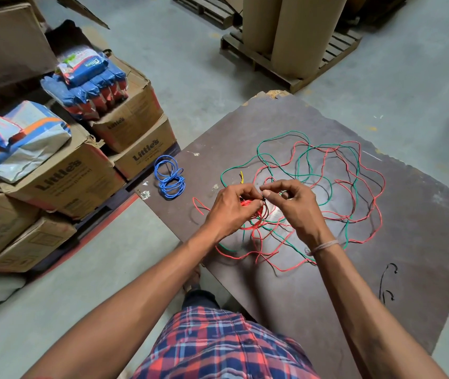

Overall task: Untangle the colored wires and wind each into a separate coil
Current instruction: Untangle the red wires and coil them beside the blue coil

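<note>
I see red wire [365, 170] and green wire [275, 138] looped with a dark, nearly black wire [324, 187] on the dull brown board [382, 310] — a blue coil [170, 177] lies apart. One short yellow wire end [242, 176] shows. My view catches a plaid shirt [217, 346] — red, navy and white — brown cartons [61, 173], blue-and-red packets [92, 83], grey-green floor [81, 291].

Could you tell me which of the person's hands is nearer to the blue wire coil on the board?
Left. The left hand works just right of the blue wire coil, apart from it. The right hand is farther right, beyond the left hand, over the tangle.
</note>
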Available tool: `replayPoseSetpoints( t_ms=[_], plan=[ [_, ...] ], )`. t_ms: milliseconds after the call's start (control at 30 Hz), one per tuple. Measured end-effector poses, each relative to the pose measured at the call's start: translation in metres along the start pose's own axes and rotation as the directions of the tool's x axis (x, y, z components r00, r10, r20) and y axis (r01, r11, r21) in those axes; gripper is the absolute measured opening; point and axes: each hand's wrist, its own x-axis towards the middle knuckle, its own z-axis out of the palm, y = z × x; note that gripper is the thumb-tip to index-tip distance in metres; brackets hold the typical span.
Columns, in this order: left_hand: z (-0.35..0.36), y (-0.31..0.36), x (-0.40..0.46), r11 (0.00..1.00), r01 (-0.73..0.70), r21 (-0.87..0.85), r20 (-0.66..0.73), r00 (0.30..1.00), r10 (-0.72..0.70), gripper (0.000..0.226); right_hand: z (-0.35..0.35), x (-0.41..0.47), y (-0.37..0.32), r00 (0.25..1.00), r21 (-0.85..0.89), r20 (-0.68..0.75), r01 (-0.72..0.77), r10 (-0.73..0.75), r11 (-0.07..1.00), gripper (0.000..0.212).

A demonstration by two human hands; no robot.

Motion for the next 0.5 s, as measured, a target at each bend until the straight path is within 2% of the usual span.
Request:
replayPoseSetpoints(
  t_ms=[67,167,233,333,500],
  plan=[
    [-0.007,-0.004,0.002,1.0,0.005,0.0,0.009,1.0,-0.005,0.004,0.008,0.006,0.001,1.0,-0.005,0.005,-0.011,0.011,1.0,0.003],
    [-0.02,-0.013,0.009,0.999,0.034,-0.019,0.02,0.999,-0.034,0.003,0.023,0.017,0.009,0.999,-0.083,-0.045,-0.029,0.025,0.996,0.005],
    [-0.032,-0.018,0.016,0.997,0.07,-0.031,0.058,0.996,-0.068,0.004,0.034,0.025,0.013,0.992,-0.116,-0.125,-0.013,-0.002,0.993,0.007],
    [-0.049,-0.03,0.025,0.986,0.149,-0.073,0.139,0.981,-0.138,0.007,0.048,0.043,0.007,0.958,-0.026,-0.285,-0.028,0.019,0.999,0.008],
    [-0.081,-0.048,0.038,0.966,0.198,-0.165,0.132,0.975,-0.177,0.008,0.074,0.066,-0.002,0.977,0.059,-0.207,-0.039,0.05,0.998,0.01]
  ],
)
